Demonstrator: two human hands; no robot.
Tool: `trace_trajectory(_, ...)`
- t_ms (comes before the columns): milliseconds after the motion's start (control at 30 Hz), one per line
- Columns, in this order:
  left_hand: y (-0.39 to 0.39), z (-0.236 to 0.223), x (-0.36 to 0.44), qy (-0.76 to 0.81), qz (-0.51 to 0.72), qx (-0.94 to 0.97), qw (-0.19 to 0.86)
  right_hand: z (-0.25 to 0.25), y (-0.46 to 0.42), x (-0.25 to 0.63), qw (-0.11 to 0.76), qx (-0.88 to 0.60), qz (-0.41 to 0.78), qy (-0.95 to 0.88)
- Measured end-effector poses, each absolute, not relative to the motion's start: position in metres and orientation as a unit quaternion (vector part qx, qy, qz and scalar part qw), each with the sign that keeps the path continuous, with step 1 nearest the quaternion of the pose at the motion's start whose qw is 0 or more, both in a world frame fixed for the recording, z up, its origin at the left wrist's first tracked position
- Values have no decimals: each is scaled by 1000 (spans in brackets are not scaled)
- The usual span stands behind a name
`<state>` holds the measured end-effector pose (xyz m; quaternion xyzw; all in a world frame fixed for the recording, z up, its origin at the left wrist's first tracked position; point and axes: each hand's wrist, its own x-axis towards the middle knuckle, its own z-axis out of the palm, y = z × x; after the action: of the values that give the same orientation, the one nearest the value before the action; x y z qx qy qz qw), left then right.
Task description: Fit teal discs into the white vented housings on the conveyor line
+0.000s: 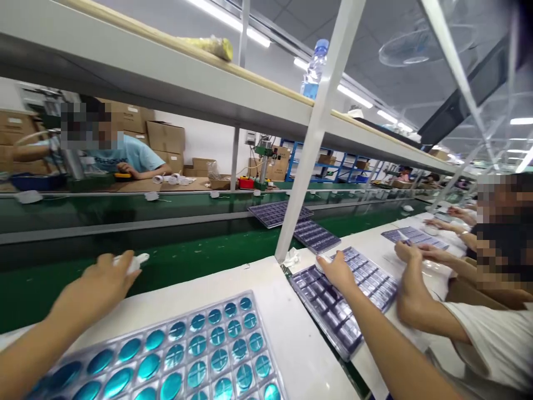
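Note:
My left hand (102,280) reaches to the far edge of the white table (287,333), fingers closed around a small white object (135,261) beside the green conveyor belt (175,261). My right hand (337,270) rests palm down, fingers spread, on the far end of a clear tray of empty square pockets (345,297). In front of me lies a clear blister tray filled with several round teal discs (175,355).
A white slanted post (316,128) rises between the trays to an overhead shelf holding a water bottle (314,69). More purple trays (278,213) ride the belt. A co-worker's arms (420,289) are close at right; another person sits across the belt at left.

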<state>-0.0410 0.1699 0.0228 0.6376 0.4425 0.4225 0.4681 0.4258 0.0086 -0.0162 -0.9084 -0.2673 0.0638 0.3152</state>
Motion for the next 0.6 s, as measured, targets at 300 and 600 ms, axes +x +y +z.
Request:
trace_trajectory(300,71,17,-22,519,299,693,400,0,-40,283,417,-757,156,-478)
trace_trajectory(600,22,24,-19,377,496,262,737,21,4,161,374,-509,280,-723)
